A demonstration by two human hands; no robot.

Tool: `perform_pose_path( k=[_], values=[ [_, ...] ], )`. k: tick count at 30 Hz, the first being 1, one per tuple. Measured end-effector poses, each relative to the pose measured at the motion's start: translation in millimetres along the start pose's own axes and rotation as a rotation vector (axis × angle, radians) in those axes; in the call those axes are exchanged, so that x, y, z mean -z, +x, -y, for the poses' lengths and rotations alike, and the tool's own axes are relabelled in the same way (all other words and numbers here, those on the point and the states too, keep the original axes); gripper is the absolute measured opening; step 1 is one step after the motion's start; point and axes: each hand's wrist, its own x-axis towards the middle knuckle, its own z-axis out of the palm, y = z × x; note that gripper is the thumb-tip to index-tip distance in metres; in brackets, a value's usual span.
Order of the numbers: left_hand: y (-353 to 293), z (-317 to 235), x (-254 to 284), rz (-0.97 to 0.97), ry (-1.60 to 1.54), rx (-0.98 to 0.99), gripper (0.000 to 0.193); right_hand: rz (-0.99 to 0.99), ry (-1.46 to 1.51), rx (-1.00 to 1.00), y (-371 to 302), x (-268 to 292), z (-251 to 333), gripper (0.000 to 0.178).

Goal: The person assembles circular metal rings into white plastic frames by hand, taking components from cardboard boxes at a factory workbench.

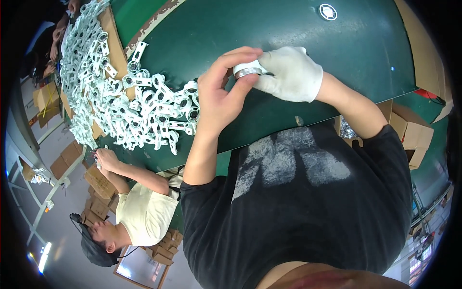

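Note:
Between my two hands, above the dark green table point(269, 120), is a small round part point(247, 72) with a pale white body and a silver metal rim. My bare left hand point(219, 94) curls its thumb and fingers around the part's left side. From the other side my right hand point(291, 74), in a white glove, grips the same part, and its fingertips are partly hidden. Just left of my left hand lies a big heap of pale mint-white parts point(156, 106), each with a ring-shaped head and a short flat arm.
A white spoked ring point(328, 12) lies at the table's far side. Brown cardboard point(113, 48) sits under and beside the heap. At left, a co-worker in a cream shirt point(149, 212) works at the table edge. Open cartons point(411, 132) stand at my right.

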Motion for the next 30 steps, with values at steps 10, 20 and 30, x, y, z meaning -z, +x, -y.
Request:
perform_pose_path(
  k=[10,20,30],
  values=[
    [25,-2,16,0.024,0.116,-0.026,0.039,-0.063,-0.19,-0.023,-1,6,6,0.041],
    [100,5,168,-0.495,0.096,0.126,0.047,-0.005,-0.183,-0.192,6,9,2,0.047],
    [24,23,211,-0.332,1.607,0.744,0.044,0.081,-0.267,-0.193,2,10,9,0.042]
  ],
)
